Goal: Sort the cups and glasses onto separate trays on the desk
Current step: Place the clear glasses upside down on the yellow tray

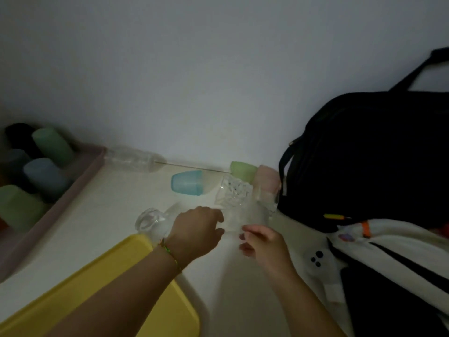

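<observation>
- Five cups stand in the pink tray (81, 175) at the far left of the desk (116, 203): one black (18, 135), two green (52, 144), one dark grey-blue (13, 164) and one light blue (45, 177). A reddish sliver at the frame edge is too cut off to count.
- One clear plastic bottle (133, 159) lies on its side against the wall, just beyond the pink tray.
- One yellow tray (102, 283), nearest me; my left forearm crosses above it.
- One clear glass (150, 220) lies on the desk just left of my left wrist.
- My left hand (196, 232), a green thread on its wrist, reaches forward with fingers curled round the cut glass.
- One blue cup (187, 182) lies on its side, loose on the desk.
- One cut glass (234, 198), tilted, is between my two hands.
- One green cup (243, 169) stands by the wall behind it.
- My right hand (262, 244) has thumb and fingers bent toward the cut glass; I cannot tell whether they touch it.
- One pink cup (267, 181) stands beside the green one.
- One black bag (364, 154), with one white garment (401, 249) in front of it, at the right.
</observation>
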